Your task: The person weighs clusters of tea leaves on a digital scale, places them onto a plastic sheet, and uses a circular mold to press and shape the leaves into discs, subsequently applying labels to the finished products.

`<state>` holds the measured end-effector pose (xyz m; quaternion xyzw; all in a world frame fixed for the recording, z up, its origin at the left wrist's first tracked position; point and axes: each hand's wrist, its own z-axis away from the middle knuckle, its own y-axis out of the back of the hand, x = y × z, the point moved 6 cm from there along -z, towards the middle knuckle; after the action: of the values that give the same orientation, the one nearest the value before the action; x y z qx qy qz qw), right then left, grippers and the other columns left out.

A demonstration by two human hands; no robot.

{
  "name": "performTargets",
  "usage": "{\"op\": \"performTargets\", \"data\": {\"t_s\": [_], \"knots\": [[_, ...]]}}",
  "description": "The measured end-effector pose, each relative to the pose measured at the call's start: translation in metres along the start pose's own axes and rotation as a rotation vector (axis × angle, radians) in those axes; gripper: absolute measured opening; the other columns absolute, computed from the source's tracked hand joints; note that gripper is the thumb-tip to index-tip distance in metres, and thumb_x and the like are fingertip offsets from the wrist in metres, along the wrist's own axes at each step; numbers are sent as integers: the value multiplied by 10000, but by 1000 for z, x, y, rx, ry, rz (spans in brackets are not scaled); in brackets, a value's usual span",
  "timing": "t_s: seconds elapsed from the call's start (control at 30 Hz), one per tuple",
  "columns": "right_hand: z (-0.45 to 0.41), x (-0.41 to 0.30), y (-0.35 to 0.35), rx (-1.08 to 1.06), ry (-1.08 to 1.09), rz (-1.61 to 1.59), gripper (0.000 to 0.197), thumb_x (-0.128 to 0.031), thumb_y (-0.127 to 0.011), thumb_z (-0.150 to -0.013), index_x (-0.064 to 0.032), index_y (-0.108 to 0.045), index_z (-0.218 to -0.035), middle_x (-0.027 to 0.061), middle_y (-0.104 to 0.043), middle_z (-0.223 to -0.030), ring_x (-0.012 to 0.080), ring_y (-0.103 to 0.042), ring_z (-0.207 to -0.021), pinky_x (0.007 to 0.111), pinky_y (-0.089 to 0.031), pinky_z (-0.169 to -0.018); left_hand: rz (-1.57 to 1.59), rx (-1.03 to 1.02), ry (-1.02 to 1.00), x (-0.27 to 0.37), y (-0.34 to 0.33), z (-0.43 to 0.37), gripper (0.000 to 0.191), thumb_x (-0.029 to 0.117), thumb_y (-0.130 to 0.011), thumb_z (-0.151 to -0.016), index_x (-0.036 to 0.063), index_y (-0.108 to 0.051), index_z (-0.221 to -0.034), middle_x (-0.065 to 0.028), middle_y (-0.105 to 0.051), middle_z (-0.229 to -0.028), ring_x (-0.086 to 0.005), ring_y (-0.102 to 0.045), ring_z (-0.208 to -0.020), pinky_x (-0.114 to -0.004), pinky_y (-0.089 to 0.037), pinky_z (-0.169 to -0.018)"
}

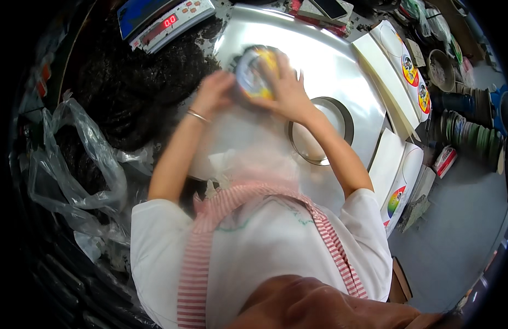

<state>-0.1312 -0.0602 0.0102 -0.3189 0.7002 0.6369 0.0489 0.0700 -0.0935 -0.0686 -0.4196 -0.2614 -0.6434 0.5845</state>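
Over a shiny metal sheet (352,78), my right hand (284,88) spreads its fingers over the face of a round, dark-edged disc with a colourful printed label (254,76). My left hand (217,90) is at the disc's left lower edge, fingers bent; motion blur hides whether it grips. A metal ring (349,119) lies on the sheet under my right forearm. Left of the sheet is a large heap of dark, stringy material (147,82). Behind it stands a digital scale (171,24) with a lit display.
Stacks of white sheets (385,74) and printed round labels (410,70) line the sheet's right side. Farther right are a bowl (441,70) and rows of stacked discs (467,131). Clear plastic bags (85,140) lie at left. A phone (330,8) rests at the back.
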Motion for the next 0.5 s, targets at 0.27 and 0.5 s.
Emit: {"op": "performTargets", "data": {"t_s": [0.27,0.5], "knots": [[129,36,55,245,-434,-331,330,-170,-602,-898,-64,-589,-1210,116,-545,-1304,303,-445,-1287,436,-289,-1098,-230,292,-690,110,-2,48,262,161,-616,-883,1,-620,-1091,-85,-627,-1122,-224,-580,-1045,-323,-462,-928],[221,12,29,13,-191,298,229,-324,-719,-775,-112,-659,-837,11,-618,-1106,286,-468,-1241,686,-104,-1043,-1242,-701,-927,-91,-153,155,255,253,-728,-731,125,-606,-916,-92,-522,-1230,-296,-440,-1244,-500,-307,-1075]]}}
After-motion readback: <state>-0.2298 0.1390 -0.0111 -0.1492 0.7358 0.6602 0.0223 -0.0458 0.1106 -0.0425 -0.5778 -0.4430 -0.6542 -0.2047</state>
